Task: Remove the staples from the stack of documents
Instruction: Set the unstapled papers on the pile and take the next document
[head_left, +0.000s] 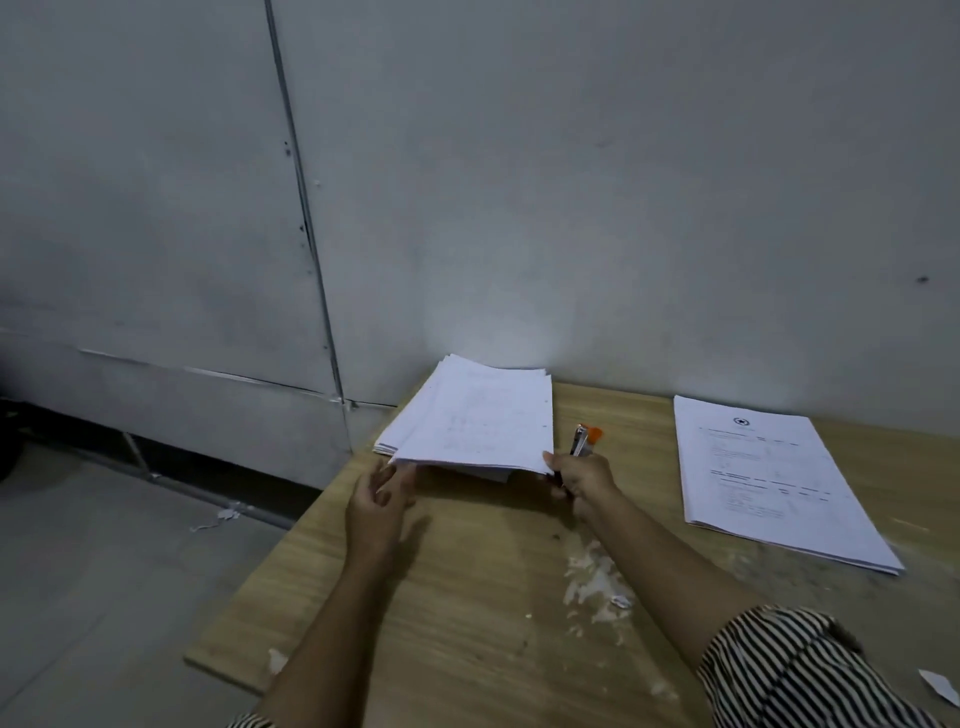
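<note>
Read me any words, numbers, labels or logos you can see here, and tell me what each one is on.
Nothing can be read.
Right paper stack: round emblem above printed lines, too blurred to read.
Left paper stack: faint marks, too faint to read.
Orange-tipped tool: no label visible.

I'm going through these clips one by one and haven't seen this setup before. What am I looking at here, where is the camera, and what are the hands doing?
No machine here: a person's bare hands, filmed by one camera worn on the head, looking forward and down. On the wooden table lie two paper piles. The left hand reaches the near corner of the stack of documents. The right hand pinches its other near corner while keeping a grip on a metal tool with an orange end, probably a staple remover. A second pile lies to the right.
</note>
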